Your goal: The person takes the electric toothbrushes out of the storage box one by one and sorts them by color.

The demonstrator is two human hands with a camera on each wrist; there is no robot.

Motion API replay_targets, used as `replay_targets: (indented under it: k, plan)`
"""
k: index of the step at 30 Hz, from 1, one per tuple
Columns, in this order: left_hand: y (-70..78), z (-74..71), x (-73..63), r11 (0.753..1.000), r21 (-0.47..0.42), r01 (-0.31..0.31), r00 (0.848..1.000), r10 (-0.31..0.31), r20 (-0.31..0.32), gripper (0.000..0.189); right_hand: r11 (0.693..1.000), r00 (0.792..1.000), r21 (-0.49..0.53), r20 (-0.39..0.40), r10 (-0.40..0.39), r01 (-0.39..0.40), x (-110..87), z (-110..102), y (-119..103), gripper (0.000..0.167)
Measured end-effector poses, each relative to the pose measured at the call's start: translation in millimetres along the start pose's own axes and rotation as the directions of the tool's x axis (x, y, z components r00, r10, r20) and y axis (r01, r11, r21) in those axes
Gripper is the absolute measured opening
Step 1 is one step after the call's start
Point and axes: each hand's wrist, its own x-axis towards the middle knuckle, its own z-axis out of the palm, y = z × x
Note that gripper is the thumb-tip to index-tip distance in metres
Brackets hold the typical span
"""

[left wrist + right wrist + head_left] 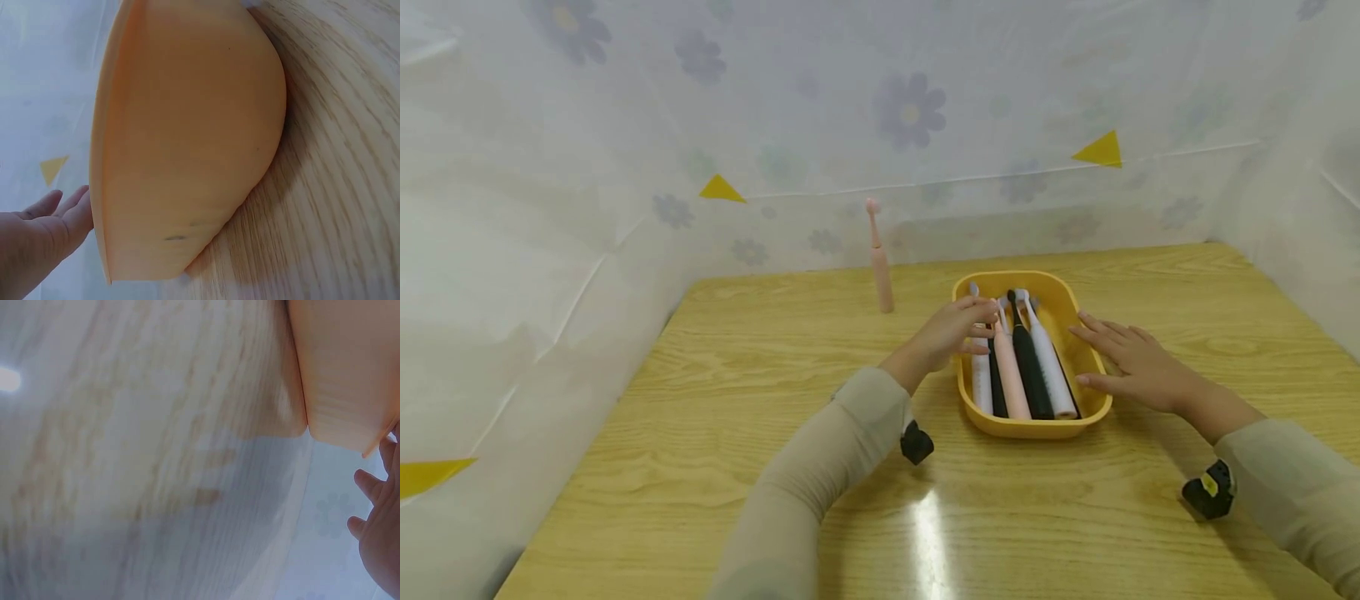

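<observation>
A yellow bin [1000, 425] sits on the table with several electric toothbrushes lying side by side in it. Among them are a pink toothbrush [1011, 375], a dark green-black toothbrush [1032, 375] and a white toothbrush [1052, 375]. My left hand [958, 332] reaches over the bin's left rim, its fingers loosely extended above the toothbrushes and hiding part of them. At the right rim is my right hand [1131, 362], fingers spread and nothing in its grasp. In the left wrist view the bin's outer wall [187, 137] hides the fingertips.
Another pink toothbrush [882, 279] stands upright near the back of the wooden table [760, 400], left of the bin. Pale flowered sheeting [820, 108] encloses the back and sides, with yellow triangles [1101, 150] on it.
</observation>
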Motion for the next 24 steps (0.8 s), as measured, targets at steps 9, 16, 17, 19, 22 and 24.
replay_targets:
  k: [9, 16, 17, 19, 22, 24]
  plan:
    - [1.5, 7.8, 3.8, 0.996, -0.026, 0.084, 0.995, -0.086, -0.051, 0.056, 1.0, 1.0, 0.022, 0.0, 0.003, -0.003, -0.7, 1, -1, 0.068]
    - [1.4, 10.2, 8.8, 0.991, 0.008, 0.134, 0.989, -0.134, -0.069, 0.058, 1.0, 1.0, 0.018, 0.001, -0.001, 0.001, -0.1, 1, 0, 0.068]
    - [1.6, 10.8, 9.6, 0.99, 0.017, 0.14, 0.987, -0.139, -0.077, 0.058, 1.0, 1.0, 0.018, 0.001, -0.001, 0.001, 0.0, 1, 0, 0.068]
    - [2.2, 12.0, 11.5, 0.988, 0.032, 0.153, 0.984, -0.15, -0.091, 0.059, 1.0, 1.0, 0.018, 0.001, -0.001, 0.001, 0.3, 1, 0, 0.068]
    - [2.8, 13.4, 14.3, 0.983, 0.042, 0.178, 0.98, -0.172, -0.103, 0.06, 1.0, 1.0, 0.017, 0.002, -0.006, 0.006, 0.9, 2, 0, 0.068]
    - [2.8, 13.9, 16.3, 0.981, 0.037, 0.192, 0.977, -0.188, -0.103, 0.061, 1.0, 1.0, 0.018, 0.004, -0.01, 0.01, 1.2, 2, 0, 0.068]
